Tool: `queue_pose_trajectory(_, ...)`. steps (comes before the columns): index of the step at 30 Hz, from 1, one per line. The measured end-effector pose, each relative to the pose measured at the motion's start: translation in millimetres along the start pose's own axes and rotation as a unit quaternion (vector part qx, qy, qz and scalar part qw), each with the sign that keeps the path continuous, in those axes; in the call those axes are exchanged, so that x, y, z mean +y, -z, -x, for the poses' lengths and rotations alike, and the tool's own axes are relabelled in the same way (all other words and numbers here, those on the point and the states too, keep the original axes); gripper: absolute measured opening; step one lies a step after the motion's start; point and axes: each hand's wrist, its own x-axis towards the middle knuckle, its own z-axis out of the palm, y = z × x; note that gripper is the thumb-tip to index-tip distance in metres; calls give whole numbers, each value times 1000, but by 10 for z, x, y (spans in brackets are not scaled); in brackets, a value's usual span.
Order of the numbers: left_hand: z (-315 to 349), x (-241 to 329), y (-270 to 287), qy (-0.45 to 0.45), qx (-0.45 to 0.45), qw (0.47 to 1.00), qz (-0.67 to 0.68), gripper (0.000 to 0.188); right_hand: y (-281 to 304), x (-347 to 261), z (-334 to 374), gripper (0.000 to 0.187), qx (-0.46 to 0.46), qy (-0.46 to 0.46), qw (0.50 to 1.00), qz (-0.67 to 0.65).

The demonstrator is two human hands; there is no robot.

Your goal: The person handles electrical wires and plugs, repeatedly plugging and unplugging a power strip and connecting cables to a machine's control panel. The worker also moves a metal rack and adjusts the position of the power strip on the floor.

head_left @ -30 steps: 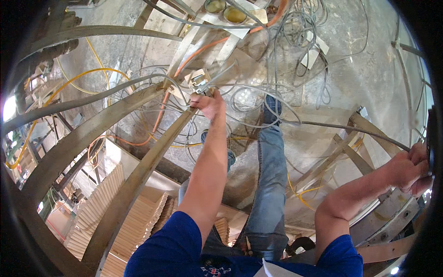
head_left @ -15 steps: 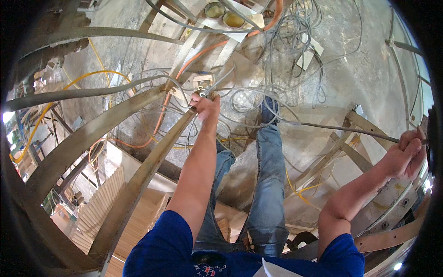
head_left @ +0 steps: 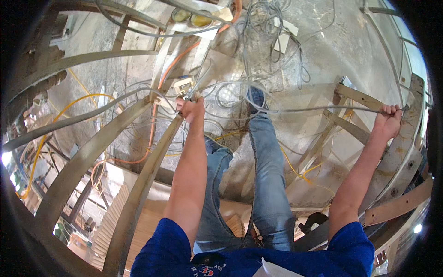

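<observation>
My right hand [head_left: 389, 122] is closed around a grey cable [head_left: 323, 109], out at the right beside a worn metal beam [head_left: 400, 150]. The cable runs left from that fist, past my shoe [head_left: 256, 98], towards loose loops on the floor. My left hand [head_left: 190, 110] is closed at the upper end of a slanting frame bar [head_left: 146, 171]. A small shiny metal part shows at its fingertips, too small to name. Just beyond those fingers sits a small pale box [head_left: 183, 85], with thin grey cables around it.
An orange hose [head_left: 167, 69] and a yellow cord [head_left: 69, 102] cross the floor on the left. Tangled grey cable [head_left: 265, 21] lies at the far middle. Two round tins [head_left: 201, 18] stand on a board. Curved frame bars [head_left: 78, 152] rise on the left.
My right hand has moved up beside the metal beam, its arm straighter, and the cable now runs more level. The view has shifted a little; my left hand keeps its place by the bar.
</observation>
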Motion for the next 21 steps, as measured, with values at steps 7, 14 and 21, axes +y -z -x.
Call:
queue_pose_trajectory(7,-47,54,18,21,23,999,-28,91,-790,46,1437,24,-257,85,933,236)
queue_pose_trajectory(14,-8,-89,18,-41,28,999,2,120,-1292,-1092,1498,25,-140,434,828,325)
queue_pose_trajectory(21,731,-423,103,-246,93,963,-51,99,-1250,-1439,1725,25,-181,293,871,350)
